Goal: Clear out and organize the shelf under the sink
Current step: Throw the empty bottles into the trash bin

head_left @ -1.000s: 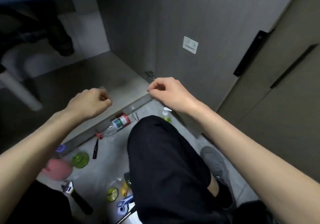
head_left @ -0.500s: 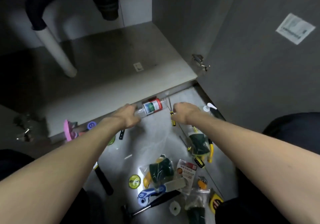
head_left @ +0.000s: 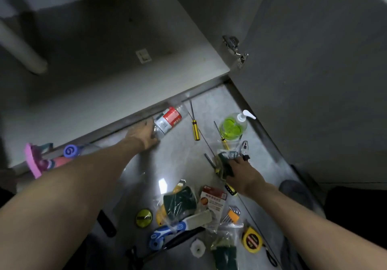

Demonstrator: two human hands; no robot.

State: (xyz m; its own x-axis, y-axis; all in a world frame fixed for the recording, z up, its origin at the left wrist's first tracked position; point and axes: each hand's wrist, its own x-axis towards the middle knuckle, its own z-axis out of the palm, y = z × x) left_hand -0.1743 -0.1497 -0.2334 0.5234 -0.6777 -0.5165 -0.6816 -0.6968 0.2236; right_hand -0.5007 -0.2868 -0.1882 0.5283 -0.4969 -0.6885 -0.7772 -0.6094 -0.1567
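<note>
My left hand (head_left: 144, 133) is closed around the neck end of a clear plastic bottle (head_left: 169, 119) with a red and white label. The bottle lies on its side on the floor, just against the front edge of the cabinet shelf (head_left: 117, 64), which is bare. It looks nearly empty, so I judge it light, thin-walled and easy to dent; holding it near the neck, where it is stiffest, seems right.

My right hand (head_left: 243, 173) is well apart from the left, nearer and to the right, pressed onto a bagged green scouring pad (head_left: 225, 163); I cannot tell whether my fingers have closed on it. The bag should be soft and slippery, best pinched through the pad. Beyond it stands a green soap pump bottle (head_left: 233, 127), with a yellow-handled screwdriver (head_left: 195, 128) to its left.
</note>
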